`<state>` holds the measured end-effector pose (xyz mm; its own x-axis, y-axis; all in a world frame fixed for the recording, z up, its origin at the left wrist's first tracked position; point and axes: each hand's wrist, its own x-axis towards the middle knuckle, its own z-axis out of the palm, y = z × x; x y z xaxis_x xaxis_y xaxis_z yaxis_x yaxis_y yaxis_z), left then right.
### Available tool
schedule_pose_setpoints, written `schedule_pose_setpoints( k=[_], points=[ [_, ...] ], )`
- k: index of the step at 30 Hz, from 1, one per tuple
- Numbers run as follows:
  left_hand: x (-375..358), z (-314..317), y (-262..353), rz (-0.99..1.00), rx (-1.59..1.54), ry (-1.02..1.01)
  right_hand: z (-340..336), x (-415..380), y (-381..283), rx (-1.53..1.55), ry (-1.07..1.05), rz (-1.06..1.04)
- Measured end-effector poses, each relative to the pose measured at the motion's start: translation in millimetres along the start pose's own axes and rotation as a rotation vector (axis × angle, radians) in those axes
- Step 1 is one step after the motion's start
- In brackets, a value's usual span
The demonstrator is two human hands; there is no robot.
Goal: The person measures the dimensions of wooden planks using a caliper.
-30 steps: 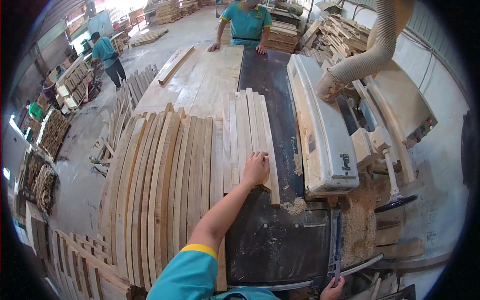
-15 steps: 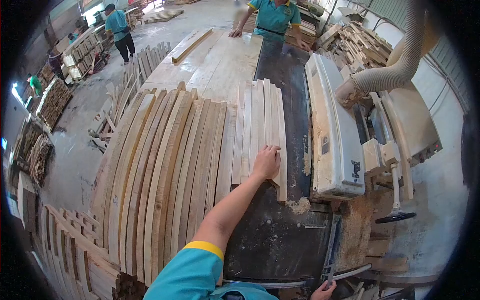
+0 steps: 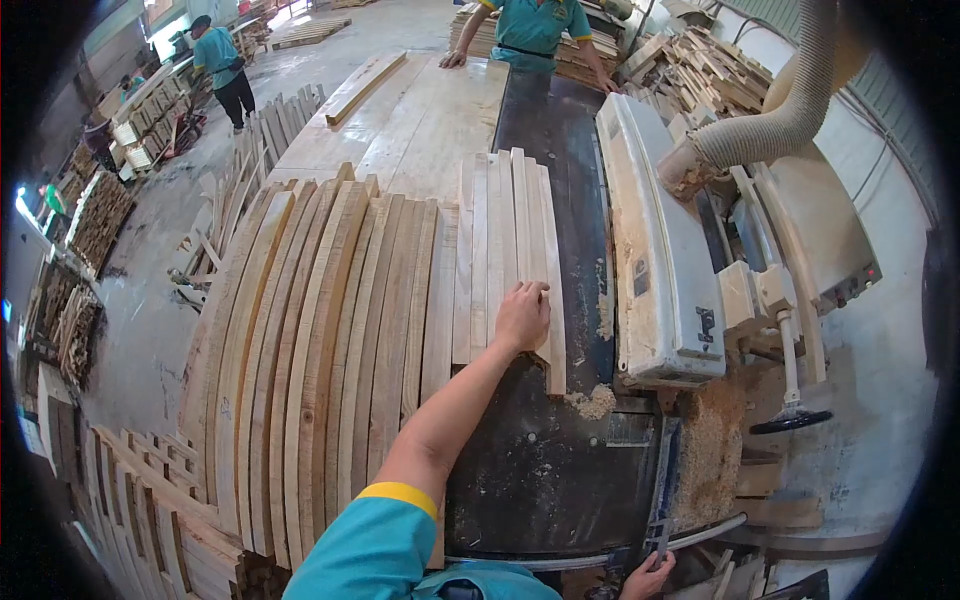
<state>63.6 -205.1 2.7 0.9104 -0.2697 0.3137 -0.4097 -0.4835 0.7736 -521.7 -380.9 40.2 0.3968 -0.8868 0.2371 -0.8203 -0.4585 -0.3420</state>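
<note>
My left hand (image 3: pixel 523 318) lies over the near part of a row of pale wooden strips (image 3: pixel 495 230), its fingers curled at the rightmost wooden strip (image 3: pixel 553 290). That strip's near end juts out past its neighbours on the dark machine table (image 3: pixel 540 470). Low in the view, by the table's front rail, my right hand (image 3: pixel 648 578) is closed around a slim grey metal tool (image 3: pixel 662 540), which looks like a caliper. Left of the row, many longer wooden boards (image 3: pixel 320 370) stand on edge side by side.
A white machine housing (image 3: pixel 665 270) with a dust hose (image 3: pixel 765 140) stands along the right. Sawdust (image 3: pixel 592 402) is heaped near its front corner. Across the table, a co-worker (image 3: pixel 535 35) rests a hand on the plywood top (image 3: pixel 410 120). A black handwheel (image 3: pixel 790 422) sticks out at right.
The whole view has shifted slightly left and up. My left hand keeps its place on the strips. The grey tool in my right hand now stands a little more upright.
</note>
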Motion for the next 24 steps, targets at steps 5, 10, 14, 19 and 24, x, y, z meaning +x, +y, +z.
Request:
schedule_pose_setpoints(
  k=[5,10,14,19,24],
  points=[
    [1.0,0.6,2.3,0.024,0.03,0.015,6.8,1.4,9.0,0.021,-0.026,0.074],
    [-0.6,4.2,3.0,0.036,0.054,0.016,18.1,-0.9,30.9,-0.015,0.032,0.06],
    [-0.5,6.8,2.5,0.032,0.055,-0.02,12.6,1.3,24.5,-0.031,-0.034,0.119],
    [-0.5,8.2,8.0,0.038,0.072,-0.009,8.5,2.9,22.0,-0.026,0.015,0.042],
    [-1.1,10.4,8.4,0.026,0.091,-0.012,15.7,5.5,43.9,-0.004,0.01,-0.019]
  ],
)
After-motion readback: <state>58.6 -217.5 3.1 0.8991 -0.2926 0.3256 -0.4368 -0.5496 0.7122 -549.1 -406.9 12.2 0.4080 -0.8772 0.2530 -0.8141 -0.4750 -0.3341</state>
